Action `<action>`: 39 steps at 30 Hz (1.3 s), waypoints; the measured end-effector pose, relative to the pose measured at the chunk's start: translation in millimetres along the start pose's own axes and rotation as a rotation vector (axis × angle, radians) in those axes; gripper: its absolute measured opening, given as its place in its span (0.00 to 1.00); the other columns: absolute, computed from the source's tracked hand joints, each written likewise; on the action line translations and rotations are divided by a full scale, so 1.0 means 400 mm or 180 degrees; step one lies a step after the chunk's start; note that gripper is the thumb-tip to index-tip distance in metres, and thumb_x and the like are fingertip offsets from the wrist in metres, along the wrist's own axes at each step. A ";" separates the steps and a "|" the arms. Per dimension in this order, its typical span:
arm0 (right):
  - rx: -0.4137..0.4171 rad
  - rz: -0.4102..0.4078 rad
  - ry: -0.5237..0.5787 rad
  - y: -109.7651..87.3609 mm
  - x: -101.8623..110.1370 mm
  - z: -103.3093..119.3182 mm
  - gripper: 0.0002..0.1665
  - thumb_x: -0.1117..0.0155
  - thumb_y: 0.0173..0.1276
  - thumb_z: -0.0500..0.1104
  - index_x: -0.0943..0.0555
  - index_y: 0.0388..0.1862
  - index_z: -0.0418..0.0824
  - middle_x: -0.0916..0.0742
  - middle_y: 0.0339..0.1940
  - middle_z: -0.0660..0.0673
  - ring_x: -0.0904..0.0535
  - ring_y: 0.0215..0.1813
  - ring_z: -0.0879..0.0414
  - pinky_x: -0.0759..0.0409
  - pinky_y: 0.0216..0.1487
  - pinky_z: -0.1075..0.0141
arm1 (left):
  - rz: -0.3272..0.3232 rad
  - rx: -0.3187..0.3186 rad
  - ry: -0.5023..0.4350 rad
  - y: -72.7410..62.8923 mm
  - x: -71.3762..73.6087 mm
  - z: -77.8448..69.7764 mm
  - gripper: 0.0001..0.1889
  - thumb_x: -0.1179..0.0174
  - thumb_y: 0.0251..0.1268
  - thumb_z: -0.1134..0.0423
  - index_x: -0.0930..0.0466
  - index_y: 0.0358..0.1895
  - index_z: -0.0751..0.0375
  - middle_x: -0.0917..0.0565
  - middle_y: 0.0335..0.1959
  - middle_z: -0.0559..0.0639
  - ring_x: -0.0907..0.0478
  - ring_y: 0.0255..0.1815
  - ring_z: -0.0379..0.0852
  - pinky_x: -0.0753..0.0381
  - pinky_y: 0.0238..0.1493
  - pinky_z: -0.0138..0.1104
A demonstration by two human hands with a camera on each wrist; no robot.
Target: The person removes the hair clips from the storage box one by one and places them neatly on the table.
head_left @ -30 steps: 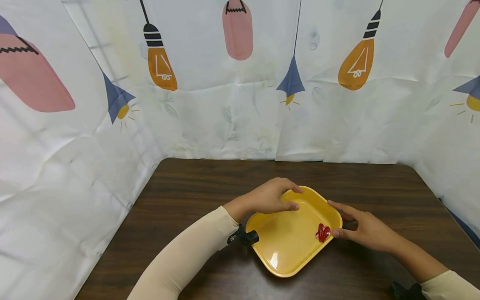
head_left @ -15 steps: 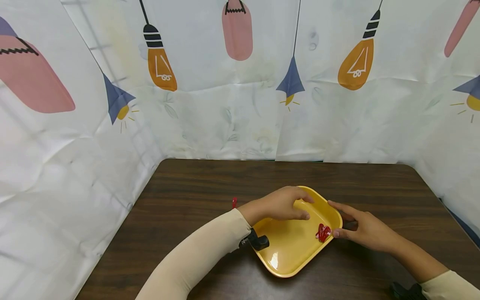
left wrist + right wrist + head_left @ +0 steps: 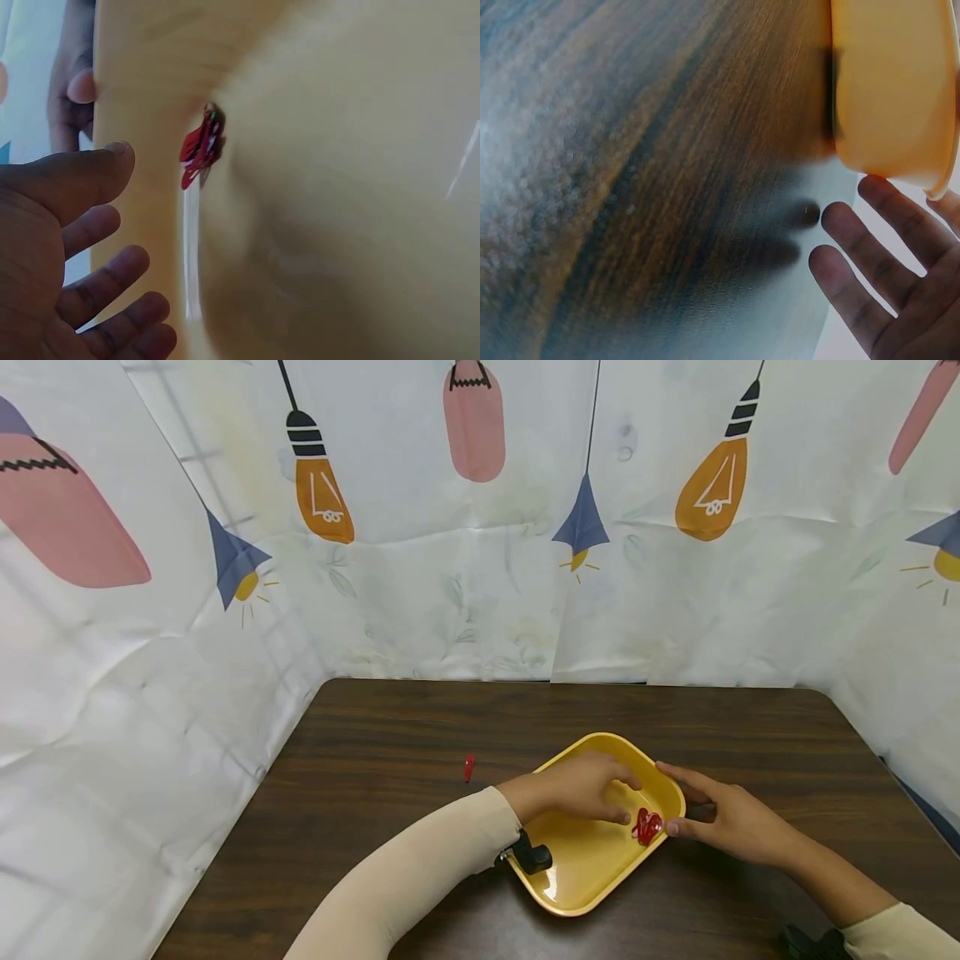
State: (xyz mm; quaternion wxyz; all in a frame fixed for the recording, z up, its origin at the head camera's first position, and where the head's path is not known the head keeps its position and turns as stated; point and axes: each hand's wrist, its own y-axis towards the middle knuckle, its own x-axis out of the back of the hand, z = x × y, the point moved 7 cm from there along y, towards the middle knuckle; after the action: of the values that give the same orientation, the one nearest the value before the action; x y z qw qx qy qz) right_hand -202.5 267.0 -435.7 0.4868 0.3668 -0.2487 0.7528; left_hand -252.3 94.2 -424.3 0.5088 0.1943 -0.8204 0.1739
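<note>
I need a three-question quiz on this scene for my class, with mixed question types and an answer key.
1. Multiple choice. In the head view, where is the left hand?
A: pressed on the patterned backdrop
B: over the yellow tray
C: underneath that tray

2. True or false: every red piece in view lies inside the tray.

3. Short answer. Which hand is at the tray's outer edge, and what lies inside the tray close to its thumb?

Key
1: B.
2: False; one red piece lies on the dark table, outside the tray.
3: The right hand; a small red cluster.
</note>
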 end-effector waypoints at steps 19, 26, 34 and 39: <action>0.0026 -0.0027 0.0013 -0.003 -0.002 -0.008 0.47 0.30 0.68 0.62 0.37 0.81 0.55 0.16 0.61 0.36 0.17 0.57 0.39 0.16 0.46 0.46 | 0.0202 0.0104 0.0419 0.040 -0.044 -0.036 0.26 0.27 0.61 0.43 0.17 0.63 0.41 0.20 0.56 0.33 0.28 0.59 0.33 0.40 0.67 0.28; 0.0061 -0.0044 0.0004 -0.003 -0.003 -0.006 0.47 0.30 0.68 0.62 0.37 0.82 0.55 0.16 0.62 0.36 0.18 0.59 0.38 0.17 0.47 0.43 | 0.0267 0.0179 0.0394 0.048 -0.054 -0.046 0.27 0.26 0.59 0.42 0.17 0.62 0.39 0.21 0.56 0.32 0.29 0.58 0.34 0.38 0.63 0.26; 0.0034 -0.0031 0.0017 -0.006 -0.001 -0.003 0.47 0.30 0.68 0.62 0.37 0.82 0.56 0.15 0.60 0.37 0.17 0.58 0.38 0.17 0.47 0.41 | 0.0281 0.0191 0.0658 0.057 -0.069 -0.051 0.28 0.26 0.57 0.40 0.18 0.61 0.36 0.22 0.52 0.30 0.31 0.54 0.34 0.36 0.58 0.25; 0.0030 -0.0024 0.0023 -0.005 -0.001 -0.002 0.47 0.30 0.68 0.62 0.38 0.82 0.56 0.15 0.60 0.38 0.17 0.58 0.39 0.17 0.47 0.44 | 0.0275 0.0219 0.0766 0.060 -0.074 -0.051 0.27 0.25 0.55 0.40 0.18 0.59 0.34 0.23 0.49 0.31 0.32 0.52 0.34 0.35 0.55 0.26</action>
State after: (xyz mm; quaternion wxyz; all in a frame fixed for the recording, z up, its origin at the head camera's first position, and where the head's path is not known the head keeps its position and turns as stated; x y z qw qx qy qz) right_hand -200.7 268.1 -436.5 0.4889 0.3673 -0.2420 0.7533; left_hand -236.5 128.9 -444.7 0.5886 0.1539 -0.7546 0.2458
